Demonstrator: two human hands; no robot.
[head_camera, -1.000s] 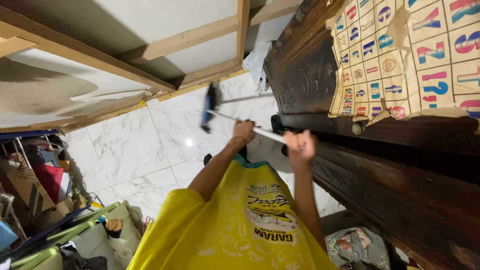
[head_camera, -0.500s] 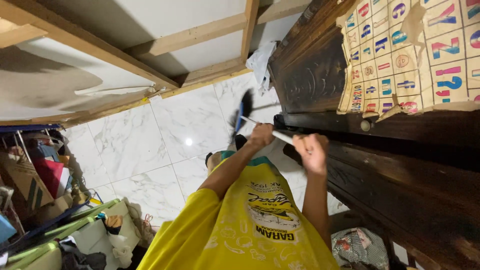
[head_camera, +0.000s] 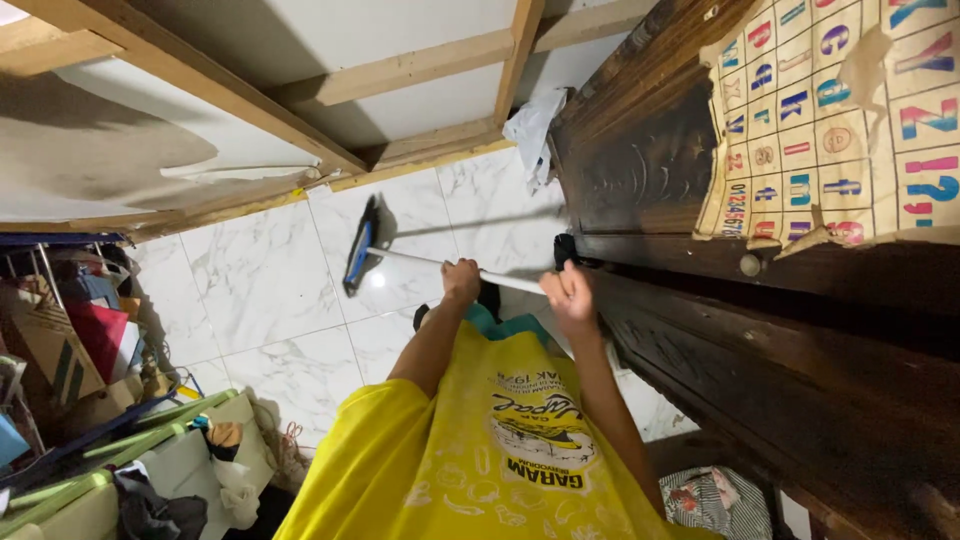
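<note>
Mop (head_camera: 360, 255) with a blue head rests on the white marble floor (head_camera: 260, 300), to the right of the boxes and clutter (head_camera: 60, 340) piled along the floor's left edge and close to the wooden-framed wall at its far edge. Its pale handle (head_camera: 420, 258) runs rightward from the head to the person in the yellow shirt (head_camera: 470, 450). The left hand (head_camera: 460, 280) is clenched round the handle lower down, nearer the head. The right hand (head_camera: 567, 295) grasps the upper end, fingers curled over it, just beside the dark carved wooden door (head_camera: 780, 400). A worn chart of coloured letters and numerals (head_camera: 840, 120) hangs on that door at the right edge, and a white plastic bag (head_camera: 530, 130) is tucked at its far corner. By the look of it, a wiping stroke across the tiles is in hand, with the head pushed well out. A further stroke calls for both grips staying firm and the handle's end kept off the door.
</note>
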